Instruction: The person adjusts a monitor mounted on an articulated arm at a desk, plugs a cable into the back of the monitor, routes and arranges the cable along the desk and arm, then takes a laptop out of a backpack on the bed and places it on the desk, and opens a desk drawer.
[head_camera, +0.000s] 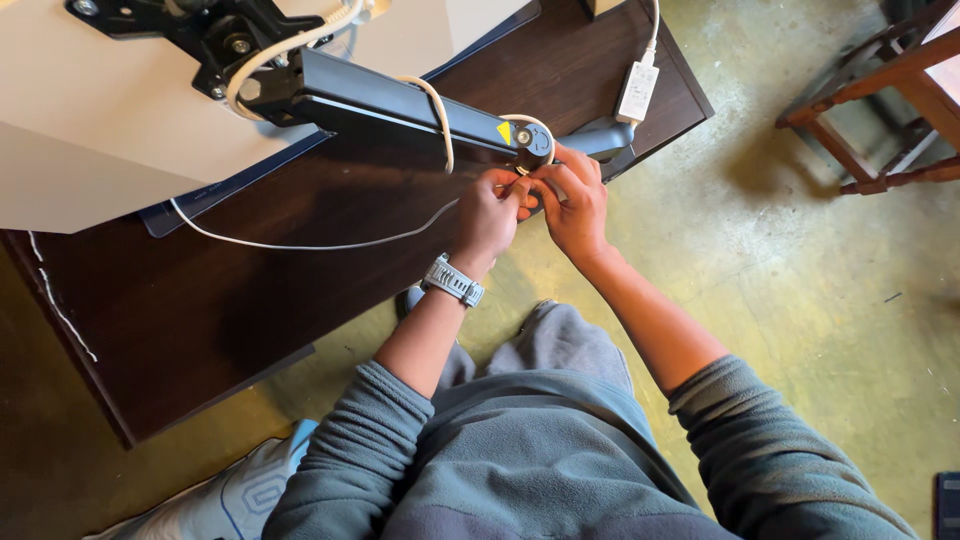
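Nearest us, our grey fleece sleeves are pushed up the forearms, which keeps the cuffs clear of the work, and a watch (453, 281) sits on our left wrist. Both arms reach forward to one spot just off the near edge of the dark wooden desk (200, 300).

There our left hand (490, 212) and right hand (572, 200) meet, fingertips pressed together on the thin white cable (320, 243) right under the joint of the black monitor arm (400, 100). The fingers of each hand are closed in a pinch on that cable, though what exactly lies between the tips is too small for us to tell. Working with both hands this close lets us steady the cable beside the joint.

From our fingers the cable trails left in a loose curve across the desk top. Farther on, it loops over the arm toward the monitor mount (210, 40), and a white power adapter (637, 92) lies near the desk's far right corner.
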